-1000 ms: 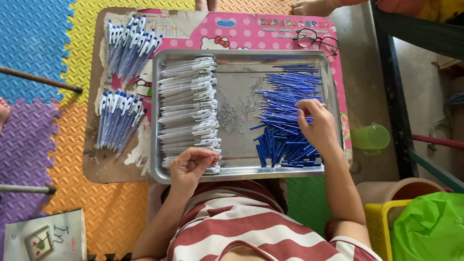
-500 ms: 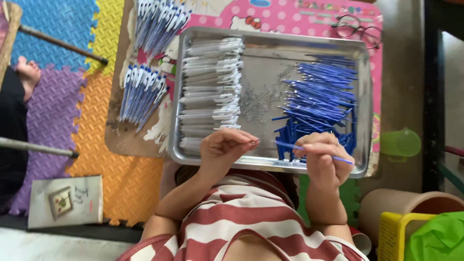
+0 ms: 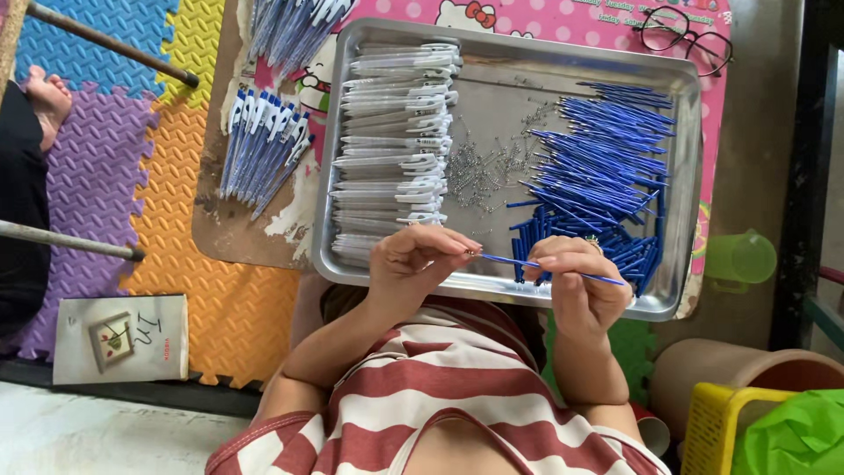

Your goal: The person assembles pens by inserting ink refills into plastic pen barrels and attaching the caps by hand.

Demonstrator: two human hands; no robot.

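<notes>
Horizontally, blue refill (image 3: 549, 266) spans both hands (right hand (image 3: 576, 281) pinching).

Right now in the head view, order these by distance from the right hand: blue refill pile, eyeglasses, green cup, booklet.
From the right hand:
1. Blue refill pile, in the tray just beyond.
2. Green cup, outside the tray.
3. Eyeglasses, far corner.
4. Booklet, on the floor mat across the body.
</notes>
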